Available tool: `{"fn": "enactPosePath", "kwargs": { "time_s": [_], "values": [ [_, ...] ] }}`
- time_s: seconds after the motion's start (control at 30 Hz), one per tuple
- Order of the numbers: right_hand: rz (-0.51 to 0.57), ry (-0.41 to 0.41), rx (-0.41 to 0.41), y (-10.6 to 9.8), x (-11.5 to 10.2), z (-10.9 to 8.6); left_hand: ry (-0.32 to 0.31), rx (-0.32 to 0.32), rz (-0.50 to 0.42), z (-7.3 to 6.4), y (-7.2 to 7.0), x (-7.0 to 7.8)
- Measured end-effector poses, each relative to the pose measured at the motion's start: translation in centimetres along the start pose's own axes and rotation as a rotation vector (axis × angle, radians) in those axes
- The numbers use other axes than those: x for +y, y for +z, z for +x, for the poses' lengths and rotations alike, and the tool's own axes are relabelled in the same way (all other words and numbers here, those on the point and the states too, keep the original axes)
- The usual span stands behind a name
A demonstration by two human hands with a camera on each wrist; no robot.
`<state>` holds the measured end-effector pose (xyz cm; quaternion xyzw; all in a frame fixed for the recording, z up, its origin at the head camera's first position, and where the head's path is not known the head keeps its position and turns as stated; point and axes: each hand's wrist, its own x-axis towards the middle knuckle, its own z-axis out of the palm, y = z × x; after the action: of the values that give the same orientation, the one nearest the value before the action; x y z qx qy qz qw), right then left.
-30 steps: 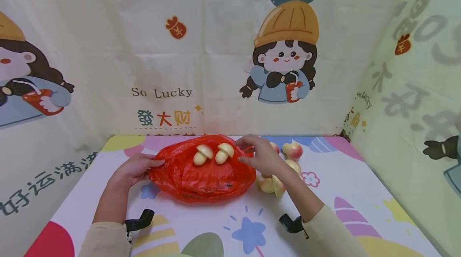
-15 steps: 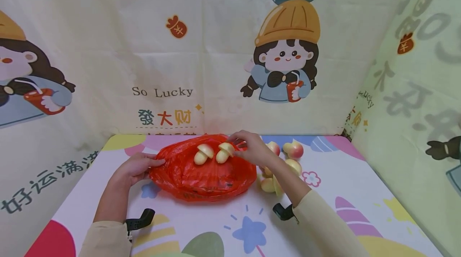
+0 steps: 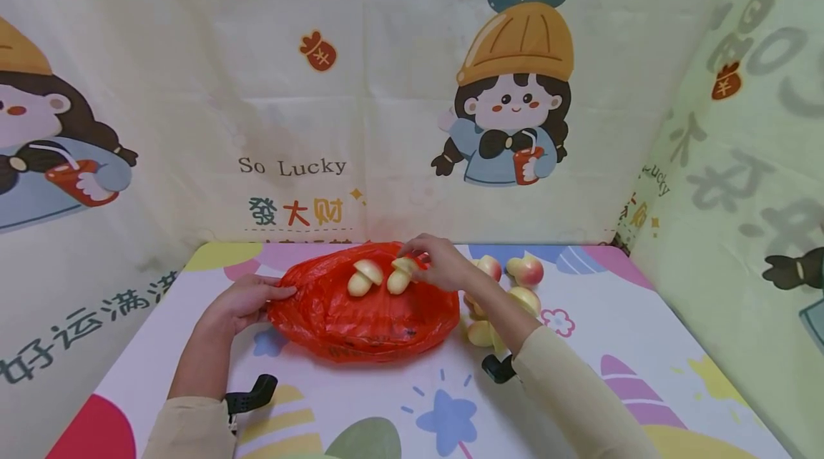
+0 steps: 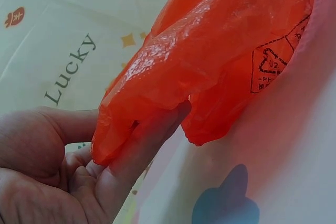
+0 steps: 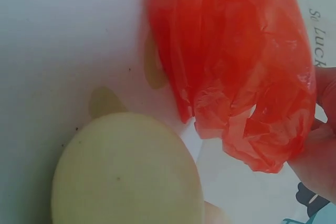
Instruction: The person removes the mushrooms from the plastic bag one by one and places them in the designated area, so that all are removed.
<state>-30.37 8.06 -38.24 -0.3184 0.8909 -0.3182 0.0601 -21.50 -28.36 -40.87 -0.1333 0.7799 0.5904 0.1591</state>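
Observation:
A red plastic bag (image 3: 370, 319) lies on the table with its mouth spread toward me. Two cream toy mushrooms sit in it side by side, a left mushroom (image 3: 364, 279) and a right mushroom (image 3: 400, 282). My left hand (image 3: 239, 303) pinches the bag's left edge; in the left wrist view the thumb lies on one side of the film (image 4: 157, 77) and fingers on the other. Reaching over the bag's right side, my right hand (image 3: 443, 264) has its curled fingers and thumb round the right mushroom's cap. In the right wrist view, the bag's film hides part of that hand.
Several more toy mushrooms, some with pink-tinged caps, lie right of the bag, partly behind my right forearm; one pinkish mushroom (image 3: 526, 270) stands farther right. A pale mushroom cap (image 5: 126, 171) looms close in the right wrist view. A printed cloth wall (image 3: 399, 123) rises behind the table.
My right hand has moved left from the bag's right rim to the right mushroom, and its fingers have closed round the cap. The left hand keeps its hold on the bag.

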Motion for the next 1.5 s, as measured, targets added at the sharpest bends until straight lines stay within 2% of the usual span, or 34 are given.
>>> {"fn": "enactPosePath", "kwargs": {
  "time_s": [0.43,0.6,0.97,1.33,1.5],
  "values": [
    [-0.060,0.047,-0.102,0.4,0.2,1.1,0.008,-0.009,-0.002,0.1,0.0,0.0],
    [-0.076,0.035,-0.128,0.5,0.3,1.5,0.013,-0.008,-0.003,0.2,0.0,0.0],
    [-0.021,0.051,-0.146,0.9,1.4,1.7,0.008,-0.007,-0.007,0.1,0.0,0.1],
    [-0.015,0.027,-0.112,1.2,1.9,1.8,0.015,-0.001,-0.005,0.0,0.1,0.2],
    [0.003,0.051,-0.107,1.0,1.8,1.6,0.011,0.003,0.002,-0.1,0.1,0.1]
  ]
}}
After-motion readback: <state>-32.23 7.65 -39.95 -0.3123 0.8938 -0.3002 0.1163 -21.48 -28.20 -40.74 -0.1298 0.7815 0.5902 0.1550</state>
